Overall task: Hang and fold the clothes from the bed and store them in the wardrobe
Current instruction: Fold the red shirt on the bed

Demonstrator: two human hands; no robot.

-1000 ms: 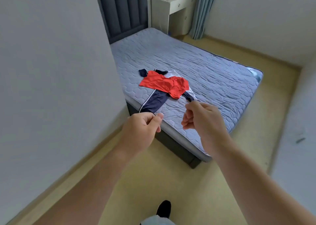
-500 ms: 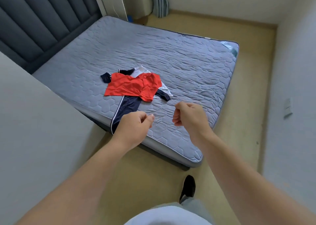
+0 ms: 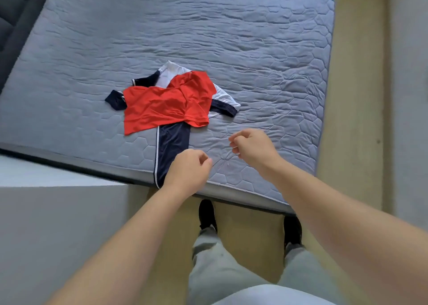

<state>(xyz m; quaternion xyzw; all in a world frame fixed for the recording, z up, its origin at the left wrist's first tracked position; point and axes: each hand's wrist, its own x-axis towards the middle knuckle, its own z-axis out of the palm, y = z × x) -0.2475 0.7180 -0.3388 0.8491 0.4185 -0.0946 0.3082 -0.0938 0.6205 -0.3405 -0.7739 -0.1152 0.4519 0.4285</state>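
Observation:
A red T-shirt (image 3: 162, 105) lies crumpled on the grey quilted mattress (image 3: 231, 38), near its front edge. Under it sits a navy and white garment (image 3: 172, 147); one navy part with a white stripe reaches down over the mattress edge. My left hand (image 3: 187, 170) hovers over that navy end with its fingers curled and holds nothing. My right hand (image 3: 254, 147) hangs over bare mattress to the right of the clothes, fingers curled too, also empty. Neither hand touches the clothes.
A dark padded headboard (image 3: 11, 15) stands at the upper left. A pale grey-white panel (image 3: 58, 212) fills the lower left beside the bed. Yellow floor (image 3: 354, 119) runs along the right, against a wall (image 3: 410, 96). My black shoes (image 3: 206, 214) stand at the bed's edge.
I have stepped up to the bed and the view has tilted down onto the clothes. Both hands stay curled and have come over the mattress edge.

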